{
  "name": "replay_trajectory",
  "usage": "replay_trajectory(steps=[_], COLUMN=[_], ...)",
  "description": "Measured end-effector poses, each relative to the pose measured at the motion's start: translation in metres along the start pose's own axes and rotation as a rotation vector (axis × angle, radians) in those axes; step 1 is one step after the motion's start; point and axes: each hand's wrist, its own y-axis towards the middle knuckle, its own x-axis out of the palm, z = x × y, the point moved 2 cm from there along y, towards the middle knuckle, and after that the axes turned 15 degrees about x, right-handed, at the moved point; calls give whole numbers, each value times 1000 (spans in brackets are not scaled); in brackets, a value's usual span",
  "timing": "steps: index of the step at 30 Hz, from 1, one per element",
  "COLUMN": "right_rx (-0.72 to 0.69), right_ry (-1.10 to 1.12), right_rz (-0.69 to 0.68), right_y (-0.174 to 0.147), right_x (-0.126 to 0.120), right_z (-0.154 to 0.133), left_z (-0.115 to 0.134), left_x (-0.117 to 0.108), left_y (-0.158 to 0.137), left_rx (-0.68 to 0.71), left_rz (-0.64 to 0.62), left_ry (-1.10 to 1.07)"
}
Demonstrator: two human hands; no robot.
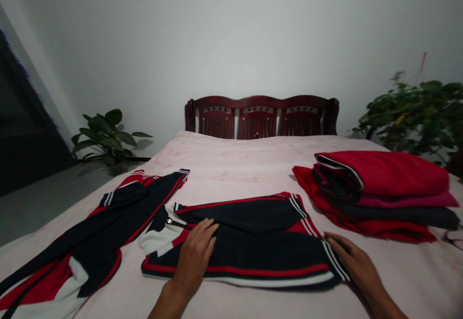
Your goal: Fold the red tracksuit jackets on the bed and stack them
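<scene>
I see a folded pile (401,174), an unfolded jacket (108,225) and a part-folded jacket (264,249) under my outspread left hand (197,249), my right hand's (352,260) grip unclear.

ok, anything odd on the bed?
No visible spill or damage. The folded stack is uneven: its bottom red layer juts out left past those above. The far-left garment lies loose and slanted, unlike the neater middle garment.

Got a pink-sheeted bed (238,162) on my feed
I see one navy-and-red track jacket (108,227) left, a folded one (267,246) mid-bed, folded clothes stack (401,174) right.
</scene>
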Motion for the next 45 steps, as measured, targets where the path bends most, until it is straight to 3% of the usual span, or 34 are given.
replay_trajectory(steps=[5,12,28,45], right_rx=[-22,-22,-24,-22], right_ry=[2,-8,-30,-19], right_rz=[19,32,69,46], right_y=[1,4,-7,2], right_x=[-1,1,-3,0], right_z=[1,8,-8,3], left_z=[10,9,6,6], left_x=[25,24,28,29], left_y=[-5,-4,-9,-9], left_rx=[21,-18,-6,-16], left_rz=[-275,-367,-287,-305], left_ry=[-1,4,-12,-11])
